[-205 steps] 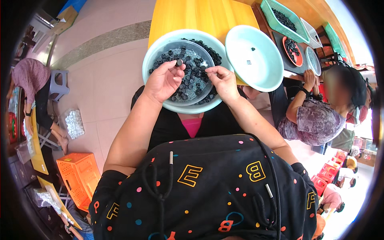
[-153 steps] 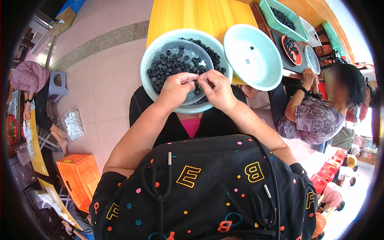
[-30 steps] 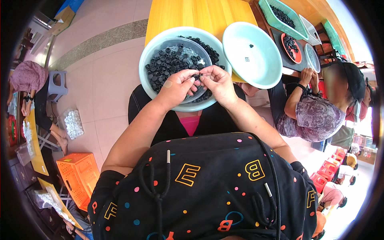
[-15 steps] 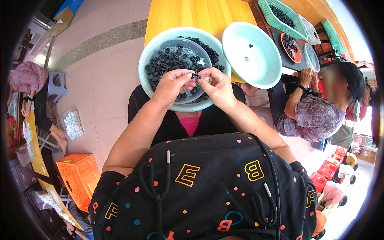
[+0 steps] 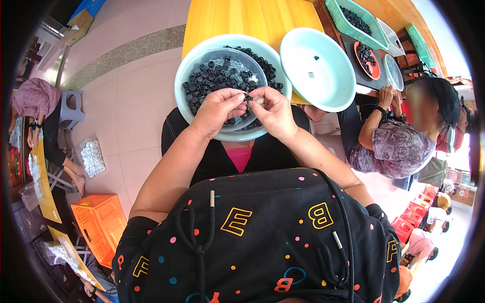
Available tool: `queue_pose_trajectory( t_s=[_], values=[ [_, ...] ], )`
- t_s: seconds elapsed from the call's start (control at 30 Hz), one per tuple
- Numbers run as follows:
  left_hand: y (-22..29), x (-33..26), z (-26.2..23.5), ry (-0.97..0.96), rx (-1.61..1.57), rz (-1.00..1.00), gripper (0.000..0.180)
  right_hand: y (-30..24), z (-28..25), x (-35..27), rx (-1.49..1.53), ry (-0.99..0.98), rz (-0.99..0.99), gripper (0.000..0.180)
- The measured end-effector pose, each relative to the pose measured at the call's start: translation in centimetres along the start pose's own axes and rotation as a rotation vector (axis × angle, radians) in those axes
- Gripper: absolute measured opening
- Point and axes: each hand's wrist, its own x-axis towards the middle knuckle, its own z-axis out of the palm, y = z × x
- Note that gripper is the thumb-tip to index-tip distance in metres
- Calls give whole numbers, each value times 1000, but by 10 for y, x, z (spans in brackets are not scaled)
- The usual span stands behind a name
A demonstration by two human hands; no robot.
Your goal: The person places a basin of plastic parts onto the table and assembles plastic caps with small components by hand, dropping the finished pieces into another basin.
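My left hand [image 5: 221, 108] and my right hand [image 5: 275, 111] meet over a light green basin [image 5: 182, 108] resting at my lap. Between their fingertips is a small black part [image 5: 247, 97], pinched from both sides; its exact shape is mostly covered by the fingers. Inside the basin sits a smaller translucent bowl [image 5: 261, 74], holding many small black caps [image 5: 202, 81] and thin clear strands. More black caps [image 5: 265, 64] lie in the basin around the bowl.
A second light green basin [image 5: 323, 88] with a small black piece [image 5: 317, 58] leans by the yellow table [image 5: 252, 20]. At right a co-worker [image 5: 394, 136] sits near an orange-red plate [image 5: 368, 70] and green basket [image 5: 374, 38]. An orange crate [image 5: 98, 222] stands left.
The fingertips have shifted slightly around the small black part, with my right fingers a little further over it. Both hands stay above the bowl.
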Motion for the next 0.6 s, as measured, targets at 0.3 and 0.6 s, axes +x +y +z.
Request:
queue_pose_trajectory(
  t_s=[0.3,0.6],
  values=[
    [-6,2,-5,-111,-241,-40,21,-5,2,-1,-20,-15,-13,16],
    [-14,7,-19,-216,-492,-86,24,-20,2,-2,-112,47,-86,14]
  ],
)
